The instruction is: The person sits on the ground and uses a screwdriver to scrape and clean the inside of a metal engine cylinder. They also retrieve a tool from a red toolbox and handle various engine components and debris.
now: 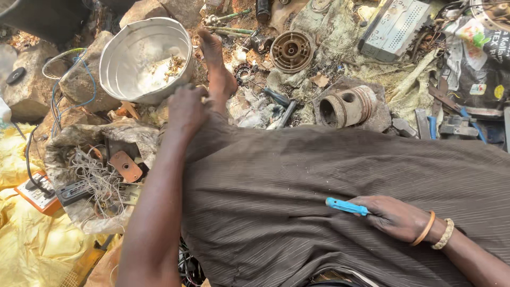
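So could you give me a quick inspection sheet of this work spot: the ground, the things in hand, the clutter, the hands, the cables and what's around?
Surface: bare ground strewn with rocks and scrap; no table.
Job's things: blue-handled tool in the right hand; metal bowl holding a few small bits, just beyond the left hand.
Clutter: grey piston, round ribbed metal part, grey electronic box, sack of tangled wire and scrap.
Hands: left hand rests by the knee on the brown garment, what it holds is hidden; right hand grips the tool.
Cables: blue and white wires looped over a rock.
Surroundings: yellow sheet at lower left; bare foot.
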Available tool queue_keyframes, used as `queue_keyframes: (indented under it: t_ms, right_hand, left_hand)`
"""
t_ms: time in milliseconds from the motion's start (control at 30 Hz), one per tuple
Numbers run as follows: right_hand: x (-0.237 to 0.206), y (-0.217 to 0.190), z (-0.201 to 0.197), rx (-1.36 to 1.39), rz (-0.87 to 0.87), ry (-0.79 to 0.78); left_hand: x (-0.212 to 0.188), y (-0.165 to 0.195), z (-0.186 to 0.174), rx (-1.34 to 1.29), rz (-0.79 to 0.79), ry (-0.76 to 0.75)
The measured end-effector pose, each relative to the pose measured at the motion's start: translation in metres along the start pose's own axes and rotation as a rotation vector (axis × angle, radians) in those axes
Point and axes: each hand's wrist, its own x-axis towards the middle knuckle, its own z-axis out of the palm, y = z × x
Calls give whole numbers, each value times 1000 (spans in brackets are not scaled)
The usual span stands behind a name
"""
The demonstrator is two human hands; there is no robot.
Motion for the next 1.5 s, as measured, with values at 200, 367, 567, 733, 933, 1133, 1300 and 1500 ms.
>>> queue_keyframes:
  t_ms: [200,367,567,733,933,1133,1300,1500]
  right_hand:
    - [29,-16,27,117,126,157]
    - [25,-4,37,174,204,125]
    - [14,31,-31,-598,48,583]
    - [11,22,-31,-318,643,-146]
    - [17,27,14,-307,250,-168]
    - [18,58,15,29,426,199]
    - [5,74,-2,708,376,940]
    - [12,79,-8,752,329,1132]
  left_hand:
    - [-45,106,111,-56,417,-894]
    - [-65,129,149,381,419,-888]
    - [-92,197,163,117,584,-743]
    - [-109,205,193,92,792,-497]
    - [-115,213,190,-36,846,-692]
    - [-95,204,184,-251,552,-912]
    - [-68,220,206,-537,233,-409]
    - [-75,250,235,-563,191,-235]
